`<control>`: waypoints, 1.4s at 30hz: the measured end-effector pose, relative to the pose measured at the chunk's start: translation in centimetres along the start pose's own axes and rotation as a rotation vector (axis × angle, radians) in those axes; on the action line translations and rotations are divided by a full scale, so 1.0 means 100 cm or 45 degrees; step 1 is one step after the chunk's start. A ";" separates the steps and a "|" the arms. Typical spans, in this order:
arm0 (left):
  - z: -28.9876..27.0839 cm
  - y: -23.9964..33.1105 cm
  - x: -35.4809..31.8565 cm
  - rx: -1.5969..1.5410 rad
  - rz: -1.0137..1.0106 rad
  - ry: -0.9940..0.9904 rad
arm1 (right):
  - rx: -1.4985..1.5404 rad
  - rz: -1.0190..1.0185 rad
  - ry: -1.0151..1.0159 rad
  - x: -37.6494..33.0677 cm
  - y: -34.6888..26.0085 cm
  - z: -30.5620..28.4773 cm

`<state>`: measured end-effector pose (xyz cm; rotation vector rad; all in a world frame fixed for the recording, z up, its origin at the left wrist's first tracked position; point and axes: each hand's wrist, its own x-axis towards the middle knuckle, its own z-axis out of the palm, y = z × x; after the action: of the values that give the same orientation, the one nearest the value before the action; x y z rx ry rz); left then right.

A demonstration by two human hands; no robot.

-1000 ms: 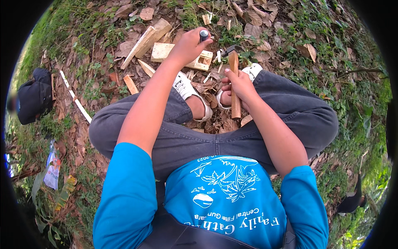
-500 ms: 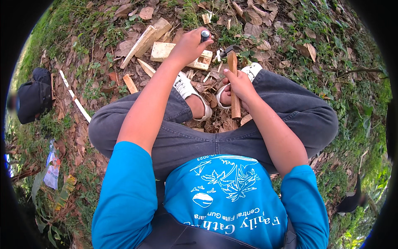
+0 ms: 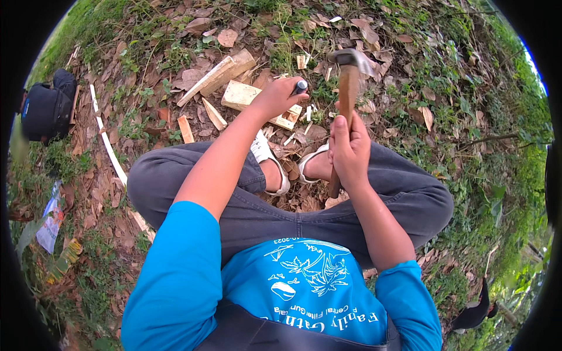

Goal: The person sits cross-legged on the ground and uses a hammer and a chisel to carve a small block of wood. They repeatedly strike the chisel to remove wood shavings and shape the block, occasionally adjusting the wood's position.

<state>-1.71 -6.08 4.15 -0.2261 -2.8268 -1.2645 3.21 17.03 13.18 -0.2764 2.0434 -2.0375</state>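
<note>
My left hand (image 3: 274,99) is closed round the dark handle of a chisel (image 3: 301,87), whose round metal cap points up. The chisel's blade is hidden behind the hand. Beneath it lies a pale wooden block (image 3: 239,93) with a cut-out notch near its right end. My right hand (image 3: 350,146) grips the wooden handle of a hammer (image 3: 348,88). The hammer's metal head is raised, blurred, to the right of the chisel, and the two are apart.
Wood offcuts (image 3: 218,76) and a pointed wooden piece (image 3: 214,114) lie by the block, with pale chips around. My shoes (image 3: 261,149) and crossed legs are close below. A black bag (image 3: 50,108), a long white strip (image 3: 109,146) and a plastic packet (image 3: 50,225) lie leftward on leafy ground.
My right hand has lifted the hammer, and its head now stands higher and farther right. My left hand still holds the chisel at the block. The whole view has shifted slightly.
</note>
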 end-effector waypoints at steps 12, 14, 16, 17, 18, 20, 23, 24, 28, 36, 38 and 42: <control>-0.006 0.006 0.000 -0.036 -0.003 -0.076 | -0.120 0.152 -0.131 -0.017 -0.017 0.008; 0.001 0.002 -0.010 -0.059 -0.005 -0.038 | 0.146 0.044 -0.147 -0.023 -0.070 0.009; -0.002 0.000 -0.009 -0.094 -0.036 -0.072 | 0.215 -0.198 -0.133 -0.029 -0.088 0.008; 0.000 0.000 -0.012 -0.105 -0.038 -0.056 | 0.240 -0.319 -0.131 -0.031 -0.085 0.007; 0.000 0.001 -0.009 -0.112 -0.016 -0.051 | 0.045 -0.382 -0.091 -0.034 -0.057 0.004; 0.003 -0.002 -0.005 -0.124 0.025 -0.039 | -0.343 -0.169 -0.066 -0.032 0.000 0.008; -0.004 0.000 -0.008 -0.094 0.033 -0.036 | -0.211 0.243 -0.230 -0.028 0.013 0.010; -0.008 0.010 -0.005 -0.037 -0.104 -0.098 | -0.020 0.360 -0.201 -0.030 0.002 0.009; 0.008 -0.011 -0.006 -0.400 -0.129 0.086 | 0.156 0.163 -0.135 -0.017 -0.017 0.000; 0.041 0.036 -0.024 0.099 0.231 -0.181 | 0.333 0.424 0.024 -0.009 -0.010 -0.006; 0.066 0.033 -0.036 0.298 0.390 -0.260 | 0.337 0.389 0.039 -0.009 -0.012 -0.005; 0.075 0.040 -0.044 0.308 0.632 -0.403 | 0.451 0.450 0.061 -0.004 -0.023 -0.014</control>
<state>3.43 1.63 1.69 -1.1184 -2.8509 -0.8335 3.04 18.49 15.45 0.1870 1.5738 -2.1341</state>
